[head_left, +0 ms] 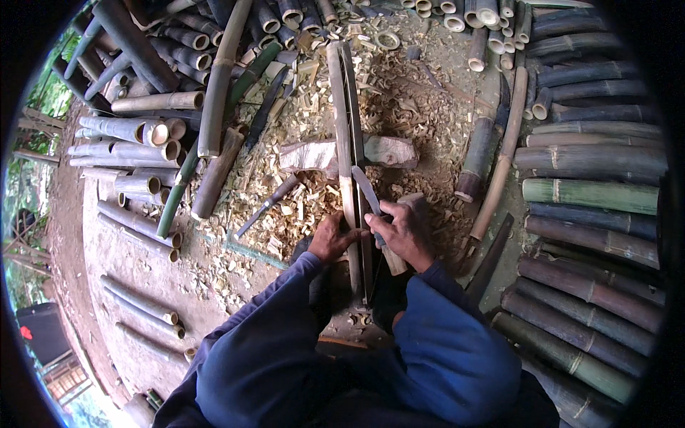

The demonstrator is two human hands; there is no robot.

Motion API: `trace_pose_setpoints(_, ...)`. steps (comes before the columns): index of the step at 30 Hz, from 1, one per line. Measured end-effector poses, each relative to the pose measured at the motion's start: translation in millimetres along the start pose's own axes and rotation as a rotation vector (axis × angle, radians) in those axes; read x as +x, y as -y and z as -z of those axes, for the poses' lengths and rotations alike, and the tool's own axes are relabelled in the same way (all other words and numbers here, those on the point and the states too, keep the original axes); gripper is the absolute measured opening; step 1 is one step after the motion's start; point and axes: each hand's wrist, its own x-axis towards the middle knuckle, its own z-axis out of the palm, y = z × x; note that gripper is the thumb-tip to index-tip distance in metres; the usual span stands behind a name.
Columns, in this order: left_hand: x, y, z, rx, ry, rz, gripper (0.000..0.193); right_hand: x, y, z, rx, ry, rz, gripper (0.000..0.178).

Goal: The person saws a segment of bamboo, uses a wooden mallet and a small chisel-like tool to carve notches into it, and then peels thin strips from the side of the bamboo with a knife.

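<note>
A long split bamboo pole (pixel 343 121) stretches away from me between my knees, with a dark narrow gap along its length. It lies across a pale wooden block (pixel 307 155). My left hand (pixel 331 237) is closed around the pole's near part, its thumb on the bamboo. My right hand (pixel 404 230) grips a knife (pixel 364 188). The blade points away from me along the pole's right side, and the pale end of its handle shows below my fist. Whether the blade's edge touches the bamboo I cannot tell.
Wood shavings (pixel 407 107) cover the ground around the block. A dark-handled tool (pixel 268 205) lies on them at the left, and a hammer-like tool (pixel 422 63) farther off. Bamboo lengths (pixel 589 157) are stacked along the right; more bamboo tubes (pixel 132 150) lie at the left.
</note>
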Motion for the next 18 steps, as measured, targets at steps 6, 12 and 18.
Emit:
trace_pose_setpoints(6,7,19,-4,0.026,0.013,-0.066,0.051,26,-57,-26,0.040,-0.136,-0.004,0.038)
trace_pose_setpoints(12,8,17,0,-0.033,0.017,-0.044,0.048,55,-2,-3,0.456,0.110,-0.077,0.039)
trace_pose_setpoints(18,6,16,-2,-0.003,0.010,-0.017,0.052,28,-11,-1,-0.028,0.098,-0.062,0.057)
